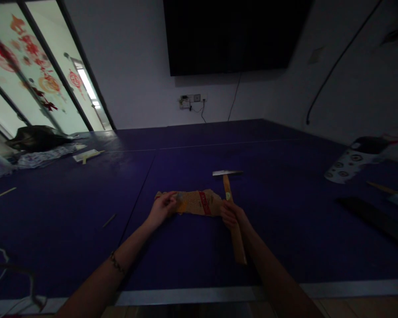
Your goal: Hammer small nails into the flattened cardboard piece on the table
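Observation:
A torn strip of brown cardboard (pixel 194 202) with a red band lies on the purple table (pixel 185 251). My left hand (pixel 163 208) rests on the cardboard's left end, fingers bent and pressed together; whether they pinch anything small is too dark to tell. At the cardboard's right end, my right hand (pixel 231 213) is wrapped round the wooden handle of a hammer (pixel 238 243). The hammer's metal head points away from me, just above the table beyond the cardboard.
A thin stick (pixel 109 221) lies left of my left hand. Far left are a black bag (pixel 40 138) and a white tray (pixel 87 155). On the right are a patterned container (pixel 346 165) and a long black object (pixel 371 216). White cables (pixel 3 265) hang at the near left.

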The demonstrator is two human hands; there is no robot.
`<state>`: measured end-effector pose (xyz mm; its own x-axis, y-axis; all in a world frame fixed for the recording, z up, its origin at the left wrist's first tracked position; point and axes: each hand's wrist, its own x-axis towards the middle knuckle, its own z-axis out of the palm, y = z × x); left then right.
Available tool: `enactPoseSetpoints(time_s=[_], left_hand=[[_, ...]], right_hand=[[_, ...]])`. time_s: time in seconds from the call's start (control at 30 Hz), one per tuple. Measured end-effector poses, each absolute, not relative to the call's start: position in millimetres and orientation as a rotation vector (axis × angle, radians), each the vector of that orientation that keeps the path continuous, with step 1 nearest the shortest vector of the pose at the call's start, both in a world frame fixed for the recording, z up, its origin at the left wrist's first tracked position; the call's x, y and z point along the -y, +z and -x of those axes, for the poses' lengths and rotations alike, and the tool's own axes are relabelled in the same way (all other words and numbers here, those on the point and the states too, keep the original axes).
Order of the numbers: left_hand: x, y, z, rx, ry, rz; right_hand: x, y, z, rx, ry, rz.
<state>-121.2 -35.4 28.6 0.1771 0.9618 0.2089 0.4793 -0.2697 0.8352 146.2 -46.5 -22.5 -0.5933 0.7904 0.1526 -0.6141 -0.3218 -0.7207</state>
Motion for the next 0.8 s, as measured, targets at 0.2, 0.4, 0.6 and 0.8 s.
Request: enactPoseSetpoints(time_s=[0.2, 0.4, 0.6, 0.8], left_hand=[[20.1, 11.4, 69.6, -1.33, 0.982, -2.019], [22.6, 1.2, 61.1, -1.349, 0.845, -2.161], [22.7, -0.8, 62.4, -1.282, 0.834, -2.346], [23.3, -1.1, 62.0, -1.273, 0.837, -2.369]], right_hand=[[45.7, -22.4, -144.2, 1.003, 2.022, 0.33], [47.4, -23.8, -145.0, 0.99, 2.023, 0.354], [51.4, -23.8, -145.2, 0.954, 2.031, 0.339], [51.7, -25.8, -146.2, 0.945, 2.045, 0.324]])
